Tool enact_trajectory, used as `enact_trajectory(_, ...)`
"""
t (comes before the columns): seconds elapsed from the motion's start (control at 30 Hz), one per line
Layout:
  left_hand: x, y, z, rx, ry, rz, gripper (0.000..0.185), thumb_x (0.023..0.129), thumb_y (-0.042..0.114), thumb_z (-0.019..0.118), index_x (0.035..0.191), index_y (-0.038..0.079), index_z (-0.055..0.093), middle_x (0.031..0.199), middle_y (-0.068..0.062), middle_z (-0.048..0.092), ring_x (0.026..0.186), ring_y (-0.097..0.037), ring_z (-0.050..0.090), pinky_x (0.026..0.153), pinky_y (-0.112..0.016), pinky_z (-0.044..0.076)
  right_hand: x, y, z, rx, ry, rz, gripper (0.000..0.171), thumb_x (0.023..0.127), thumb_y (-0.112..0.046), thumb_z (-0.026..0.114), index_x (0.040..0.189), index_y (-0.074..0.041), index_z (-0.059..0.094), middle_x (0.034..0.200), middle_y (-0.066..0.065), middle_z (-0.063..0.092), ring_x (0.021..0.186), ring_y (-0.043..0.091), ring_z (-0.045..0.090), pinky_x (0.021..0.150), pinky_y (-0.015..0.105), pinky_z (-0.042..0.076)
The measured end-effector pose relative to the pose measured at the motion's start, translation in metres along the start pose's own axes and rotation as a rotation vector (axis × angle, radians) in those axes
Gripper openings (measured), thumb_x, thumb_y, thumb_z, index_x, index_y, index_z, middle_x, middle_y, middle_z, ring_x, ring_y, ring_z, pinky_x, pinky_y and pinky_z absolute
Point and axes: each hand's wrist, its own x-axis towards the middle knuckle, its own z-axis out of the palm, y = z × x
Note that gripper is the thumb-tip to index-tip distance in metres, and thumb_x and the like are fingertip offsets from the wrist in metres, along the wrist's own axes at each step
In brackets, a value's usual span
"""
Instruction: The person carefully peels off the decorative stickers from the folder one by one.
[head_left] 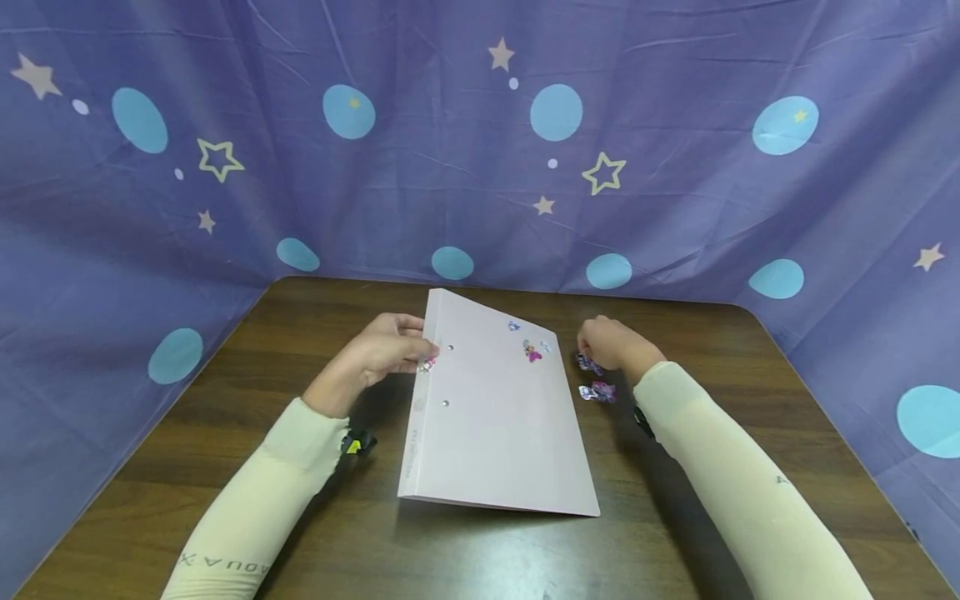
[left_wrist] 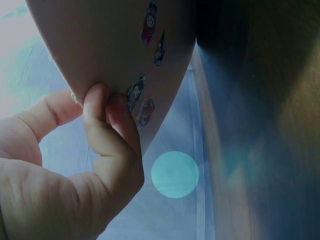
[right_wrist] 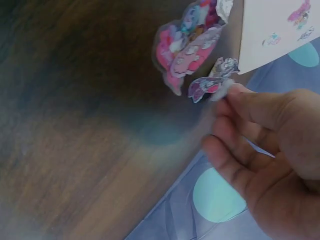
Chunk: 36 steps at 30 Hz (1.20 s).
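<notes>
A pale file folder [head_left: 495, 417] lies tilted, its spine edge raised off the table. My left hand [head_left: 386, 346] pinches that spine, thumb on the face beside a small sticker [head_left: 427, 364] and fingers behind. In the left wrist view, the folder's other face [left_wrist: 100, 45] bears several stickers [left_wrist: 149, 22] near the fingertips. Right of the folder, my right hand [head_left: 611, 342] pinches the edge of a shiny purple and silver sticker [right_wrist: 205, 89] between thumb and finger, low over the table. Close by it lies a small heap of pink and purple stickers [right_wrist: 187, 47].
A butterfly-like pink sticker [head_left: 532, 353] and a blue one [head_left: 513, 326] are on the folder's upper right. Two metal rivets [head_left: 446, 403] show near the spine. The brown wooden table [head_left: 300, 325] ends at a blue patterned curtain [head_left: 480, 167].
</notes>
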Motion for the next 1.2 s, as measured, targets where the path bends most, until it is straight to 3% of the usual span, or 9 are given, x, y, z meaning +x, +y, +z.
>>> enact_trajectory(0.17, 0.001, -0.001, 0.000, -0.009, 0.002, 0.003, 0.066, 0.088, -0.003, 0.071, 0.143, -0.012, 0.036, 0.122, -0.022, 0.060, 0.081, -0.014, 0.065, 0.071, -0.029, 0.059, -0.004, -0.005, -0.003, 0.030, -0.038, 0.024, 0.027, 0.091, 0.007, 0.056, 0.072, -0.010, 0.064, 0.083, 0.006, 0.054, 0.085, 0.023, 0.048, 0.072, 0.037, 0.044)
enact_trajectory(0.33, 0.001, 0.000, 0.000, -0.006, -0.003, 0.008, 0.066, 0.089, -0.002, 0.070, 0.144, -0.013, 0.035, 0.123, -0.023, 0.061, 0.082, -0.014, 0.065, 0.072, -0.029, 0.059, -0.003, -0.007, -0.006, -0.011, 0.046, -0.045, 0.031, 0.085, 0.011, 0.054, 0.063, -0.012, 0.054, 0.069, 0.001, 0.044, 0.073, 0.019, 0.042, 0.065, 0.033, 0.038)
enact_trajectory(0.43, 0.000, 0.000, 0.000, -0.005, -0.005, 0.009, 0.066, 0.089, -0.002, 0.070, 0.144, -0.013, 0.035, 0.123, -0.023, 0.061, 0.082, -0.014, 0.065, 0.072, -0.030, 0.059, 0.000, -0.011, -0.006, -0.001, 0.086, -0.071, 0.032, 0.088, 0.009, 0.056, 0.062, -0.010, 0.053, 0.063, -0.001, 0.040, 0.067, 0.017, 0.040, 0.061, 0.032, 0.037)
enact_trajectory(0.63, 0.000, 0.000, 0.000, -0.006, -0.004, 0.008, 0.066, 0.089, -0.003, 0.070, 0.144, -0.013, 0.036, 0.123, -0.023, 0.062, 0.081, -0.014, 0.066, 0.072, -0.029, 0.059, 0.007, -0.024, -0.005, 0.046, 0.109, -0.084, 0.017, 0.098, -0.009, 0.066, 0.085, -0.005, 0.075, 0.069, -0.002, 0.059, 0.063, 0.014, 0.051, 0.063, 0.032, 0.048)
enact_trajectory(1.0, 0.001, 0.000, 0.000, -0.001, -0.005, 0.006, 0.067, 0.088, -0.002, 0.071, 0.144, -0.013, 0.035, 0.122, -0.021, 0.060, 0.082, -0.014, 0.065, 0.072, -0.029, 0.058, 0.015, -0.048, -0.006, 0.167, 0.154, -0.181, 0.016, 0.098, -0.021, 0.071, 0.088, -0.010, 0.075, 0.065, -0.005, 0.051, 0.061, 0.010, 0.043, 0.055, 0.027, 0.036)
enact_trajectory(1.2, 0.002, -0.002, -0.001, 0.008, -0.006, 0.010, 0.069, 0.089, -0.001, 0.071, 0.145, -0.013, 0.033, 0.123, -0.021, 0.058, 0.083, -0.014, 0.064, 0.073, -0.030, 0.059, 0.017, -0.056, -0.005, 0.222, 0.107, -0.178, 0.021, 0.097, -0.027, 0.074, 0.103, -0.007, 0.077, 0.086, 0.000, 0.070, 0.077, 0.014, 0.061, 0.070, 0.032, 0.053)
